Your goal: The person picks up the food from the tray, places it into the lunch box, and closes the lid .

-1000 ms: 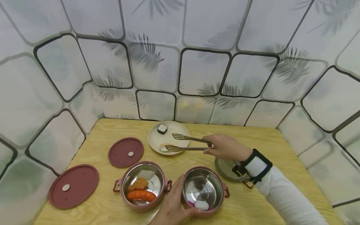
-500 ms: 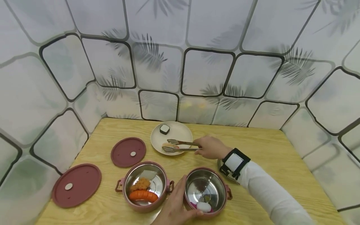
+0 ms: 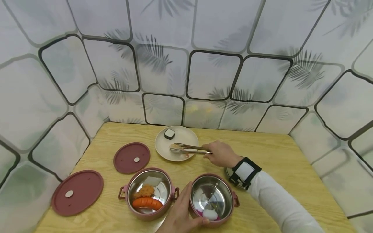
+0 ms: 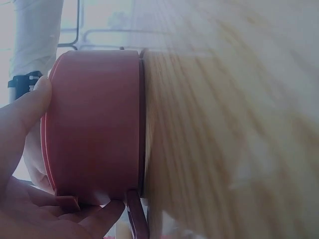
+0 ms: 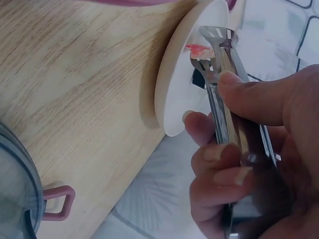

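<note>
My right hand [image 3: 220, 154] grips metal tongs [image 3: 195, 149], their slotted tips over the beige plate [image 3: 183, 136]. Close together, those tips bracket a small pale food piece with a reddish end [image 5: 201, 51], partly hidden by them. On the same plate lies a dark-sided, white-topped sushi piece [image 3: 169, 133]. My left hand [image 3: 181, 212] holds the left side of a pink pot [image 3: 230, 215], thumb at its rim and fingers around its handle [image 4: 137, 214]. Inside that pot sit a white piece [image 3: 209, 214] and something magenta.
Left of my left hand, a second pink pot [image 3: 137, 212] contains an orange sausage [image 3: 147, 203], a fried-looking piece and a pale piece. Two maroon lids [image 3: 131, 157] lie farther left. A glass lid [image 5: 15, 184] with a pink handle is partly under my right wrist.
My right hand has moved left and lowered the tongs onto the plate. The tongs' tips have drawn together around the pale food piece. My left hand stays on the pot.
</note>
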Demonstrator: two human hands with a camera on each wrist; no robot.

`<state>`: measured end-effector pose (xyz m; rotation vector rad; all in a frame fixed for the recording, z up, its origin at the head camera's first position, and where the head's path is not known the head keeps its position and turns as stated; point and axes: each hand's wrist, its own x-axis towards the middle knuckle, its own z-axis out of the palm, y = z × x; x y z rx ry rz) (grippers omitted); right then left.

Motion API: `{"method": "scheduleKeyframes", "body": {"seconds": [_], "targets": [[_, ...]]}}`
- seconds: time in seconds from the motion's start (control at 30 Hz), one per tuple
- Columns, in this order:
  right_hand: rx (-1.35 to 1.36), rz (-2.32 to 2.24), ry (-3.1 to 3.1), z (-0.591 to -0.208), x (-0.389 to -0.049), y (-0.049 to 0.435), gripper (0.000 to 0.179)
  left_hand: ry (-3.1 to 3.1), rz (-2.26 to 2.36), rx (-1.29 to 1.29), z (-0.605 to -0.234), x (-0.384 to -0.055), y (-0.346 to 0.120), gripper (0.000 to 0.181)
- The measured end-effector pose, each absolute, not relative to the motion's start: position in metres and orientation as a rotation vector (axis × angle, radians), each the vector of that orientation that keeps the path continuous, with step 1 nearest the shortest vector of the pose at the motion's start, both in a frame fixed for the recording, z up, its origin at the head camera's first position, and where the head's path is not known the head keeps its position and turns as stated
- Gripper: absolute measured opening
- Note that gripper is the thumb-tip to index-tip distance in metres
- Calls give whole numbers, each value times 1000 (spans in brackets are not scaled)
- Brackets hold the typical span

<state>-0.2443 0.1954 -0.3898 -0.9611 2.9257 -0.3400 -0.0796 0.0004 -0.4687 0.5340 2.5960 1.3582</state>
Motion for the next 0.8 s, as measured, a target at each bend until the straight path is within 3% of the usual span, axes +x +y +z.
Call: {"method": "scheduleKeyframes", "body": {"seconds": [0.23, 0.57, 0.8], "targets": [[-914, -497, 2950, -377, -242, 211, 39, 2613, 1338, 533, -470, -80, -1, 113], [-888, -688, 2896, -335, -222, 244, 44, 2631, 1336, 565, -469, -80, -1, 111], [-1028, -692, 2842, -309, -198, 274, 40, 2616, 1342, 552, -468, -79, -1, 111]]}}
